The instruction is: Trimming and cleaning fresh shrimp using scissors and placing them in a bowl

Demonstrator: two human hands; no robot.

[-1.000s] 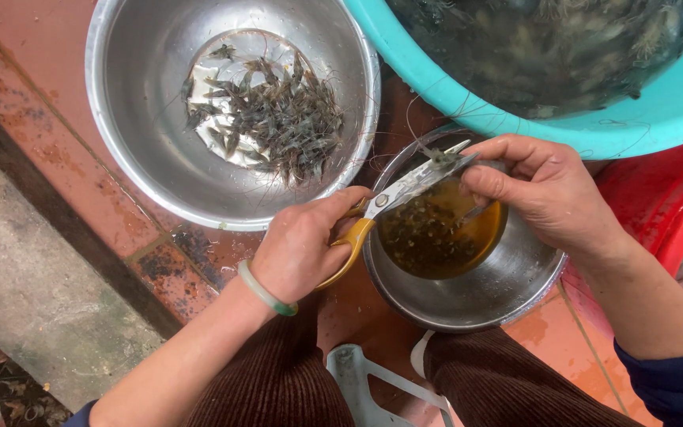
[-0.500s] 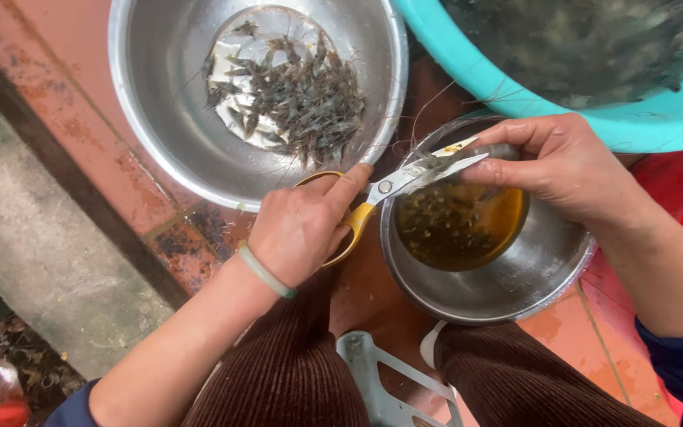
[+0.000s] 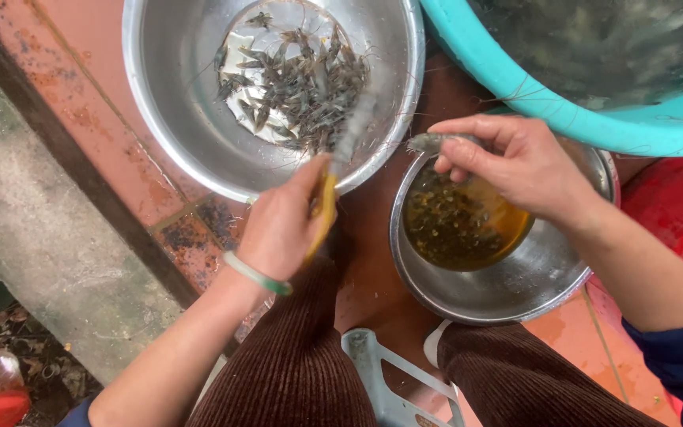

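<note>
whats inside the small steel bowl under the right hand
The small steel bowl holds murky yellow-brown liquid with dark specks. The right hand, holding a shrimp, covers the bowl's far part, so anything there is hidden.

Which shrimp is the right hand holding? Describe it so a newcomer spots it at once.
Start at the turquoise basin at top right; just below it sits a small steel bowl of amber liquid. Above that bowl's left rim, the right hand pinches one grey shrimp, its end poking left past the fingertips. It is alone, apart from the pile in the large steel bowl.
</note>
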